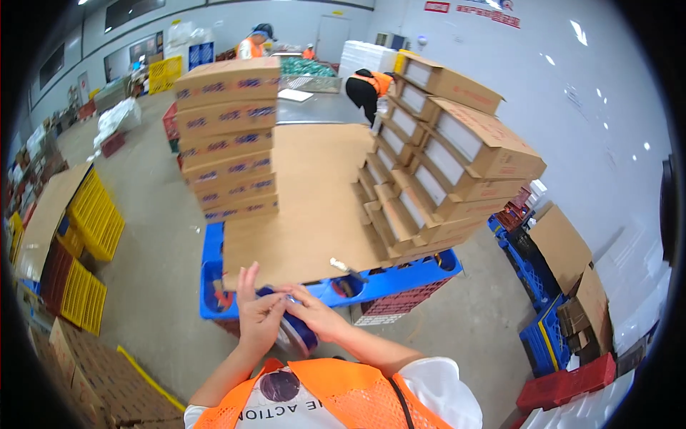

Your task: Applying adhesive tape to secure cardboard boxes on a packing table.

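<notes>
My left hand [258, 308] and my right hand [316, 316] meet in front of my chest at a wide roll of packing tape [296, 337], blue and purple with a clear part. The left thumb and forefinger pinch at the roll's upper edge, the other fingers raised. My right hand lies over the roll's right side, its fingertips against the left ones. Both hands hide much of the roll. Beyond them a knife-like tool [348, 270] with a wrapped, pale handle lies at the near edge of a cardboard sheet [316, 214]. The sheet covers a blue plastic platform [386, 281].
Printed cartons [230, 139] form a tall stack at left. Open-ended cartons [455, 161] with white contents are stacked at right. Yellow crates [86, 257] stand on the left floor; a blue crate [546, 338] lies right. A bending person [372, 86] and others in orange vests are farther back.
</notes>
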Tool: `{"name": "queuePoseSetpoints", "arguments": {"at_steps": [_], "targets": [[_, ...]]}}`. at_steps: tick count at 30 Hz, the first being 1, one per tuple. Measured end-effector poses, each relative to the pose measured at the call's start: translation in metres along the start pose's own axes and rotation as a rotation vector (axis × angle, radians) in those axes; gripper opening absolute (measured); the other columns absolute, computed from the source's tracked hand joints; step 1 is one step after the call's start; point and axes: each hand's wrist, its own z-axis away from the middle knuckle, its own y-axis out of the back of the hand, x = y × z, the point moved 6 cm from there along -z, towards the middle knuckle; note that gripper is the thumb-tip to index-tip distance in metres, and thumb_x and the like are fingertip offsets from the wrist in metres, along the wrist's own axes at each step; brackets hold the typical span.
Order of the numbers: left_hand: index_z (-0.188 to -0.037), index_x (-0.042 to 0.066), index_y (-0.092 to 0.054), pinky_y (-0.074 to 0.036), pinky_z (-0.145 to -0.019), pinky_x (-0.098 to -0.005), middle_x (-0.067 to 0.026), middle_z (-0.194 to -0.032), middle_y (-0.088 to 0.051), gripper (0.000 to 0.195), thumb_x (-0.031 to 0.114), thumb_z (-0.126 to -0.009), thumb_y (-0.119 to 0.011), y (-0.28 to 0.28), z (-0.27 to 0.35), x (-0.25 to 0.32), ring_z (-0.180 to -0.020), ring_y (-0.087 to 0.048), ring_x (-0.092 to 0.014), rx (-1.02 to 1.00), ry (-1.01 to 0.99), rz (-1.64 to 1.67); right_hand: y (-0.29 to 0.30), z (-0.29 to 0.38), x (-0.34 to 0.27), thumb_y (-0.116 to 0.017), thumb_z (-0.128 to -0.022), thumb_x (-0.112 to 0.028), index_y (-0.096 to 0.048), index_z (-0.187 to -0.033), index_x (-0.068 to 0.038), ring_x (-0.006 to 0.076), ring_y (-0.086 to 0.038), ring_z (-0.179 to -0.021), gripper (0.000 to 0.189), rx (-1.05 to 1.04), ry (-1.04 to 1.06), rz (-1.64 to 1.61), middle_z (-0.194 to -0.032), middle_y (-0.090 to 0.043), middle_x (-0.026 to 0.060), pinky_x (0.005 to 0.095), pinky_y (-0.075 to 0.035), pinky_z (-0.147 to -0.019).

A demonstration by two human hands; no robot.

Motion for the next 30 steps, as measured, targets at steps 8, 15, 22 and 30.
{"name": "queuePoseSetpoints", "arguments": {"at_steps": [8,15,22,30], "targets": [[-0.115,0.006,-0.055,-0.029,-0.099,-0.0432,-0.0198,-0.133,-0.035,0.039,0.017,-0.078,-0.060,-0.136,-0.096,0.118,-0.123,-0.035,-0.037,-0.167,-0.502,0.128,0.199,0.089,-0.071,-0.053,-0.082,-0.007,-0.062,-0.101,-0.004,0.0206,-0.042,-0.113,0.021,0.254,0.183,0.204,-0.122,-0.044,0.0112,0.0307,-0.035,-0.093],[-0.094,0.004,-0.058,-0.041,-0.061,-0.0198,-0.0041,-0.087,-0.060,0.033,0.036,-0.087,-0.051,-0.285,-0.216,0.146,-0.075,-0.056,-0.010,-0.742,0.467,0.719,0.305,0.188,-0.088,-0.050,-0.075,0.006,-0.065,-0.090,-0.002,0.0176,-0.048,-0.101,0.023,0.747,0.236,0.126,-0.119,-0.045,0.0108,0.0264,-0.040,-0.082],[-0.070,0.003,-0.056,-0.035,-0.041,-0.0218,-0.0064,-0.060,-0.056,0.026,0.025,-0.082,-0.052,-0.358,-0.250,0.172,-0.048,-0.049,-0.010,-0.837,0.554,0.674,0.334,0.276,-0.108,-0.065,-0.074,-0.012,-0.065,-0.085,-0.003,0.0210,-0.049,-0.102,0.014,1.097,0.447,0.030,-0.119,-0.043,0.0123,0.0309,-0.040,-0.086],[-0.063,0.007,-0.050,-0.032,-0.035,-0.0212,-0.0045,-0.052,-0.050,0.021,0.017,-0.080,-0.055,-0.301,-0.263,0.139,-0.039,-0.043,-0.009,-0.658,0.470,0.692,0.398,0.350,-0.188,-0.063,-0.080,-0.022,-0.056,-0.096,-0.008,0.0233,-0.049,-0.107,0.022,1.314,0.883,0.026,-0.116,-0.052,0.0096,0.0394,-0.039,-0.094]]}}
